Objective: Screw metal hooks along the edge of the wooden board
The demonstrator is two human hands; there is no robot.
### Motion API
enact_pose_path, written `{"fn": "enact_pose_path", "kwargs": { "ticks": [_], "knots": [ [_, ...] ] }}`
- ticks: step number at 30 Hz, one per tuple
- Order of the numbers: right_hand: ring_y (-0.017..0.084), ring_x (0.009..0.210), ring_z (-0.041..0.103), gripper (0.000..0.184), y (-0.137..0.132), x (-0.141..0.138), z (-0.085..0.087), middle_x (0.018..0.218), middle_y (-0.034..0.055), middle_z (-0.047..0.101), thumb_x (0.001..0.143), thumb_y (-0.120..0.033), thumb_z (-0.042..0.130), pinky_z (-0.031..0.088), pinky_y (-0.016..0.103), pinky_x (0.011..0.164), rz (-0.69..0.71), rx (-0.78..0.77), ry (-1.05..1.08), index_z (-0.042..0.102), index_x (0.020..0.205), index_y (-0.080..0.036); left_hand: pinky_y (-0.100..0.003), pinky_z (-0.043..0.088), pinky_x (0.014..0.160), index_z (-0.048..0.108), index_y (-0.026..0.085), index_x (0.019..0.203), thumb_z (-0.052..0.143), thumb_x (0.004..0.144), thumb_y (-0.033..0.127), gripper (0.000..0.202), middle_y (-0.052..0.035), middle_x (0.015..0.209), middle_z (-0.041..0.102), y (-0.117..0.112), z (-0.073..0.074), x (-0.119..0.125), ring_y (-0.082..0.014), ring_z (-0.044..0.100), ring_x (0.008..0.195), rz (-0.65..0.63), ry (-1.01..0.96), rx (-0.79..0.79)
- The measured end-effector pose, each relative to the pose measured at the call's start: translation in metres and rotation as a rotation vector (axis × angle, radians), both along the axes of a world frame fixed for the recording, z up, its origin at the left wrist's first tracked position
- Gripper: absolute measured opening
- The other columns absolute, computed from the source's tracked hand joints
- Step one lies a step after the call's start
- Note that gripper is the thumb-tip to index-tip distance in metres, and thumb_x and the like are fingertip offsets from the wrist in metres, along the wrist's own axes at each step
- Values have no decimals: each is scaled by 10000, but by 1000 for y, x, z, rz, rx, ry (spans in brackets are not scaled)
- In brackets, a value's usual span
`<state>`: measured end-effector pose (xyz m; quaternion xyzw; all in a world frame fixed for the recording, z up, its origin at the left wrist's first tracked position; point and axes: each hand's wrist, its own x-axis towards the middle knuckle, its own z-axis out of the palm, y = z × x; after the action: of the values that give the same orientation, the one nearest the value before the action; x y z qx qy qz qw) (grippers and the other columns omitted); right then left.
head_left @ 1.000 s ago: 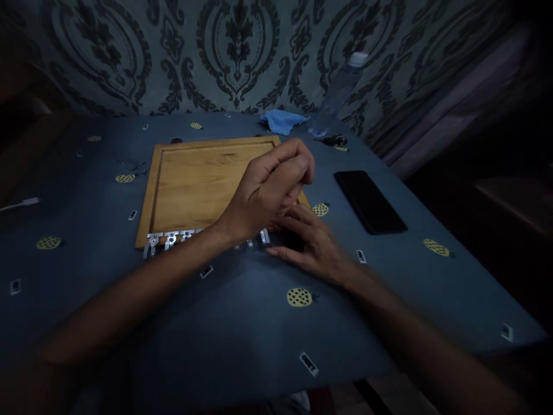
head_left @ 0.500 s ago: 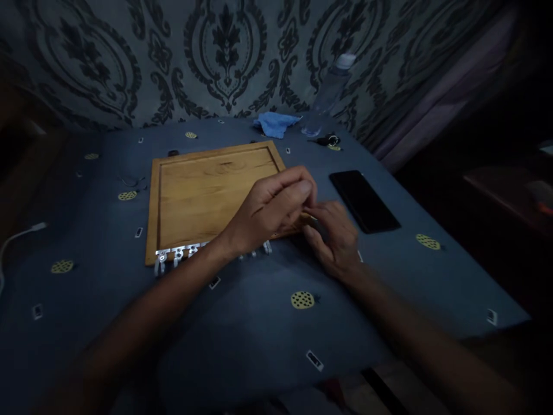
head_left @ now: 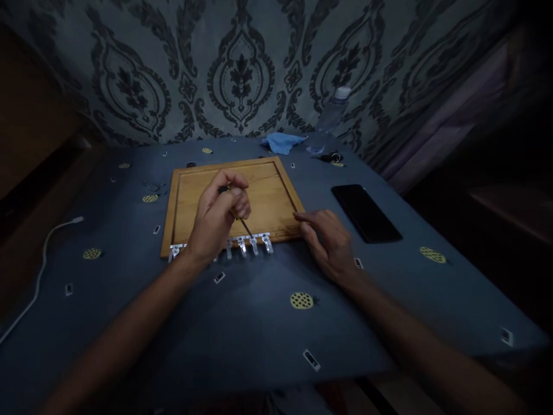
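Note:
My left hand (head_left: 220, 216) is closed around a screwdriver (head_left: 246, 227), its handle mostly hidden in the fingers. The thin shaft slants down to a metal hook strip (head_left: 260, 237) along the near edge of a framed wooden board (head_left: 263, 193). Several silver hooks hang from that strip over the tablecloth; my left wrist covers part of it. At the board's near right corner, my right hand (head_left: 330, 239) has its index fingertip on the rim and its thumb by the side, holding the edge.
A black phone (head_left: 366, 213) lies right of the board. Behind it are keys (head_left: 330, 157), a clear plastic bottle (head_left: 327, 124) and a blue cloth (head_left: 283, 142). A white cable (head_left: 45, 248) runs along the left of the patterned tablecloth (head_left: 242, 340), and a patterned wall rises behind.
My left hand has moved left, away from my right hand, and the screwdriver now shows against the hook strip. My right hand stays by the board's corner. The camera view has shifted slightly.

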<state>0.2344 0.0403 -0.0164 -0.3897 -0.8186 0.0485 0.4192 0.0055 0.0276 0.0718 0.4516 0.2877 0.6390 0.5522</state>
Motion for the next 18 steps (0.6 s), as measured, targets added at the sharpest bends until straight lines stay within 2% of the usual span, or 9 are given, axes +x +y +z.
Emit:
{"fn": "enact_pose_path", "kwargs": {
  "ticks": [3,6,9,13,15,18],
  "knots": [
    [249,871,661,213,-1,-4,0,942,93,737,1021,-248,505,504,439,793,46,-17,22,681,1136,-214,-213,343,524,564,198,776,642,774,199,79,77,563,379,-3,-3,-2,-83,359,508,81,-21,-1],
    [237,876,670,195,-6,-9,2,947,80,740,1023,-235,514,516,424,786,71,-51,85,675,1132,-215,-213,320,502,572,202,757,682,796,243,123,75,558,369,-3,0,0,-83,347,490,109,12,23],
    [230,932,679,202,-9,-16,7,988,84,733,1032,-247,512,534,421,824,130,-124,86,678,1139,-204,-215,280,468,566,206,726,700,841,312,207,75,536,356,0,4,4,-79,301,463,107,46,41],
    [253,1092,662,263,-2,-28,15,1148,111,711,1048,-296,477,540,461,931,227,-255,17,701,1155,-211,-216,215,416,554,216,716,672,906,332,252,88,485,300,9,8,9,-71,224,407,111,79,28],
    [258,1115,651,303,3,-34,14,1156,111,705,1059,-306,437,534,476,957,253,-321,-8,721,1110,-215,-218,184,397,551,220,716,666,925,348,271,93,463,283,14,8,12,-65,193,384,101,92,3],
    [266,1099,644,346,8,-39,10,1118,111,713,1065,-298,406,511,492,959,264,-321,-32,738,1062,-199,-218,162,380,552,215,709,657,943,379,305,94,456,289,20,5,16,-56,174,370,48,77,-28]
  ]
}}
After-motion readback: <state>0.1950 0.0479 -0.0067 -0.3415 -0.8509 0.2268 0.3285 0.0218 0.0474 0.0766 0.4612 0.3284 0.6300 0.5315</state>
